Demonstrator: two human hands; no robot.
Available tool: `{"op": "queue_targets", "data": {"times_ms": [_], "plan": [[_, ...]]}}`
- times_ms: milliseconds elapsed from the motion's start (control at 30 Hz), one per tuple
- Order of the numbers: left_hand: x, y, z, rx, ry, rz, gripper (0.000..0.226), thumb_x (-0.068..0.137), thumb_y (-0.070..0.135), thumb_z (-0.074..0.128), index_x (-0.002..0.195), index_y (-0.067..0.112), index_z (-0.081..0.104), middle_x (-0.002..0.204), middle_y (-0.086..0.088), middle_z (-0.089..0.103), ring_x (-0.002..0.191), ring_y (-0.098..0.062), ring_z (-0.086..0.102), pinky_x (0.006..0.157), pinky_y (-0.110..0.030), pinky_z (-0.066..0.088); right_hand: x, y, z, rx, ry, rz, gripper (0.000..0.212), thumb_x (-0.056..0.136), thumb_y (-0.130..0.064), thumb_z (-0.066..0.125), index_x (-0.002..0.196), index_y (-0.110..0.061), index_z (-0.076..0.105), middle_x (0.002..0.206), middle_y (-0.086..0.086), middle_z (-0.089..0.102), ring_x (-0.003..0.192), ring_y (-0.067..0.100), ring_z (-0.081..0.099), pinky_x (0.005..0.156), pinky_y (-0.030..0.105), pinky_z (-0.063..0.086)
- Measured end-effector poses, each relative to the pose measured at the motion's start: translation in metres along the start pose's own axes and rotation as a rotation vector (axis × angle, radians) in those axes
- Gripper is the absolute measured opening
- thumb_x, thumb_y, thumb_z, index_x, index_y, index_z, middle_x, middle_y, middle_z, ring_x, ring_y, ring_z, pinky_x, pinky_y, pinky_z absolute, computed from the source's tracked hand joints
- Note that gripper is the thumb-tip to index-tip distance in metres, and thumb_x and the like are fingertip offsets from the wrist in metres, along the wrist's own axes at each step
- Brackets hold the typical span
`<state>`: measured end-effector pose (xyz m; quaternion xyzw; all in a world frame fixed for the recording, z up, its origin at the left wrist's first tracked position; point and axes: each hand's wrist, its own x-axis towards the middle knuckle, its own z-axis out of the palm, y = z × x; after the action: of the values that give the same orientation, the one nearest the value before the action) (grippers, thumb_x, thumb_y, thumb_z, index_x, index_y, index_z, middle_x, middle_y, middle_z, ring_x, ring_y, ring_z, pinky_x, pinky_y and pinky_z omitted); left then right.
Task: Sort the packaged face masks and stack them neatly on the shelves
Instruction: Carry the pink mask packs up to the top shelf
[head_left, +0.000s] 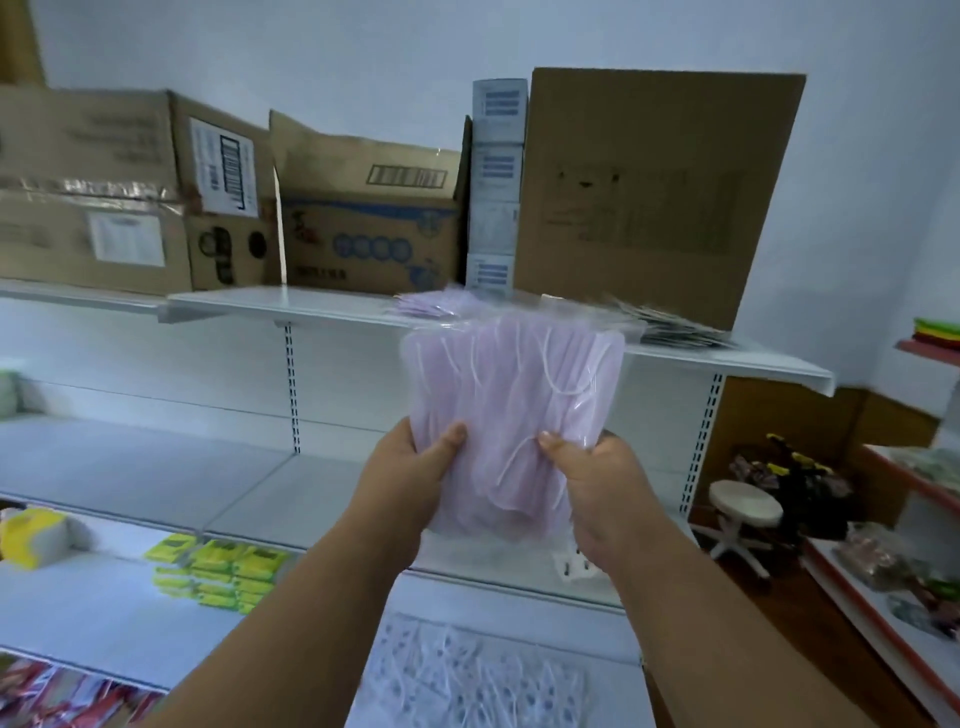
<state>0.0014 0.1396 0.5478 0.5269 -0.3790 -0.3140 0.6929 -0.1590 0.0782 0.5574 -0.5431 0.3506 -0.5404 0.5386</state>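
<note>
Here both hands (415, 467) (587, 478) grip pink mask pack (514, 395); print unreadable.

Both hands raised before white shelving: left hand (415, 467) and right hand (587, 478) grip the lower corners of a clear pack of lilac face masks (511, 395), thumbs in front. Pack's top overlaps the upper shelf (311, 306) edge, where more lilac masks (431, 304) lie below cardboard boxes (649, 197).

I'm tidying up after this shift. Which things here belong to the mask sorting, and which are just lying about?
Job:
pink mask pack, gripped by left hand and right hand
pink stack on top shelf
dark mask packs
loose masks

Lying about:
cardboard boxes
yellow-green packets
white stool
</note>
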Motion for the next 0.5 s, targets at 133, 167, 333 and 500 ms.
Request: {"op": "queue_targets", "data": {"times_ms": [133, 167, 333, 500], "plan": [[0.032, 0.045, -0.022, -0.043, -0.019, -0.016, 0.011, 0.098, 0.027, 0.063, 0.106, 0.021, 0.069, 0.104, -0.004, 0.077, 0.096, -0.026, 0.073, 0.089, -0.049, 0.058, 0.026, -0.036, 0.039, 0.016, 0.037, -0.080, 0.010, 0.091, -0.005, 0.067, 0.091, -0.013, 0.071, 0.086, 0.002, 0.077, 0.086, 0.023, 0.073, 0.084, 0.040, 0.058], [0.043, 0.056, -0.028, -0.036, -0.017, -0.007, 0.011, 0.097, 0.024, 0.064, 0.107, 0.019, 0.068, 0.104, -0.006, 0.076, 0.095, -0.027, 0.073, 0.088, -0.049, 0.059, 0.035, -0.043, 0.050, 0.021, 0.050, -0.107, 0.009, 0.090, -0.005, 0.067, 0.091, -0.013, 0.071, 0.082, -0.001, 0.076, 0.082, 0.021, 0.072, 0.081, 0.038, 0.059], [0.108, 0.104, -0.058, 0.091, -0.029, 0.067, 0.015, 0.093, 0.022, 0.070, 0.107, 0.018, 0.067, 0.101, -0.007, 0.074, 0.093, -0.030, 0.070, 0.087, -0.053, 0.058, 0.084, -0.073, 0.111, 0.014, 0.090, -0.135, 0.011, 0.089, -0.004, 0.068, 0.083, -0.012, 0.070, 0.082, 0.005, 0.076, 0.082, 0.026, 0.072, 0.084, 0.046, 0.059], [0.168, 0.141, -0.071, 0.186, -0.074, 0.076, 0.015, 0.089, 0.025, 0.075, 0.094, 0.020, 0.062, 0.092, -0.005, 0.068, 0.085, -0.026, 0.067, 0.070, -0.040, 0.057, 0.129, -0.101, 0.146, -0.059, 0.150, -0.087, 0.009, 0.088, -0.005, 0.071, 0.086, -0.005, 0.062, 0.091, 0.015, 0.069, 0.085, 0.030, 0.068, 0.088, 0.054, 0.056]]}}
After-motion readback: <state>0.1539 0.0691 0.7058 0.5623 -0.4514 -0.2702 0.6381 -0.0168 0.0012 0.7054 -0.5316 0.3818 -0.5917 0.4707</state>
